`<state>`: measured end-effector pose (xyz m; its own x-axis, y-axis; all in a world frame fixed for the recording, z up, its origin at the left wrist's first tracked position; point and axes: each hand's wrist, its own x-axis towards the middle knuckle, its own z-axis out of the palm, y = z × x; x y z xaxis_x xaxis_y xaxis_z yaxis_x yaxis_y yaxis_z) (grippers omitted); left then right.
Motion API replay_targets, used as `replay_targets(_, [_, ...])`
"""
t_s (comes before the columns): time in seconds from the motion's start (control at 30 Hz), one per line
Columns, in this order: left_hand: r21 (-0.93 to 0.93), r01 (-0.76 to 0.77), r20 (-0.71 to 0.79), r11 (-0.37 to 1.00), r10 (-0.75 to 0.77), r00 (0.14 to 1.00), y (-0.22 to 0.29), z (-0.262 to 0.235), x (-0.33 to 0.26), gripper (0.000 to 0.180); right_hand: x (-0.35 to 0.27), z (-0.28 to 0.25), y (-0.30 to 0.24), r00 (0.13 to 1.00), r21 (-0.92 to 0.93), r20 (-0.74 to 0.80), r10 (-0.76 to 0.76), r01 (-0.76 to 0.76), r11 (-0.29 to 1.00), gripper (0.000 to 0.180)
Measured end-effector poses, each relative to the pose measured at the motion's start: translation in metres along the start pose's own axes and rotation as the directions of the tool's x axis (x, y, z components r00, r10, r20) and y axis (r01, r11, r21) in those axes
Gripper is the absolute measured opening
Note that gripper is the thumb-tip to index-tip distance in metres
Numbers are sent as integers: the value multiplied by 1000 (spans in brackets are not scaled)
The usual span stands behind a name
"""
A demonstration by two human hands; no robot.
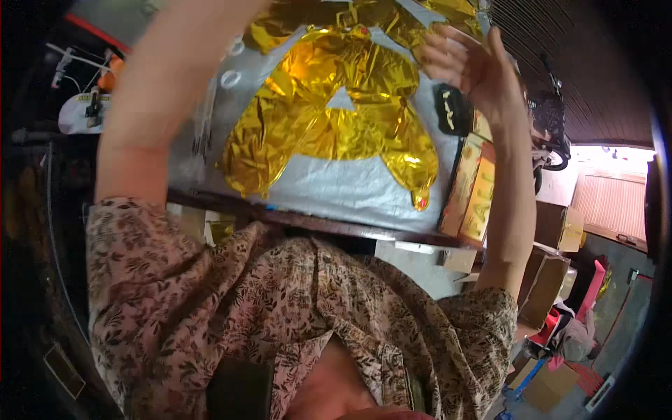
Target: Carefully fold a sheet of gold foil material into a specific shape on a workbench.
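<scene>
Grey-sheeted table [336, 187]. On it, gold foil balloon [360, 133], spread flat, just left and bodyward of right hand [465, 66]: open, fingers extended, blurred. Left hand beyond upper edge; grip untellable.

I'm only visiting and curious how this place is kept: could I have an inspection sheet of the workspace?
Surface: creased grey covering
Main things: A-shaped gold foil, spread out; more gold foil beyond
Clutter: white rings at left; yellow panel and black item at right
Hands: right hand blurred, open, near the far foil; left hand out of view
Cables: possibly a thin white cord, upper left; unclear
Surroundings: cardboard boxes on the right
</scene>
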<state>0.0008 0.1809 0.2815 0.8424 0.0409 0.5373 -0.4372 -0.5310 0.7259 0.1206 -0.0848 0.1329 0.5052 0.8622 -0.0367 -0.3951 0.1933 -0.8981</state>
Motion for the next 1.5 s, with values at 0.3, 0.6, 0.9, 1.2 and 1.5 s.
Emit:
replay_targets(0.3, [-520, 308, 249, 796, -204, 947, -38, 134, -231, 34, -85, 60, 120, 968, 468, -97, 233, -162, 869, 89])
replay_targets(0.6, [-389, 196, 332, 900, -61, 941, -25, 138, -300, 22, -105, 84, 166, 832, 43, -545, 108, -100, 994, 13])
replay_targets(0.9, [-29, -291, 343, 956, 283, 896, -75, 90, -274, 21, -117, 56, 135, 849, -301, -495, 186, -369, 879, 11])
replay_targets(1.2, [344, -205, 218, 916, 134, 967, -183, 41, -199, 20, -89, 48, 107, 869, -331, -412, 275, -424, 843, 13])
replay_targets(1.5, [575, -152, 245, 804, 8, 969, -234, 62, -182, 26, -74, 10, 115, 859, -378, -402, 317, -471, 797, 14])
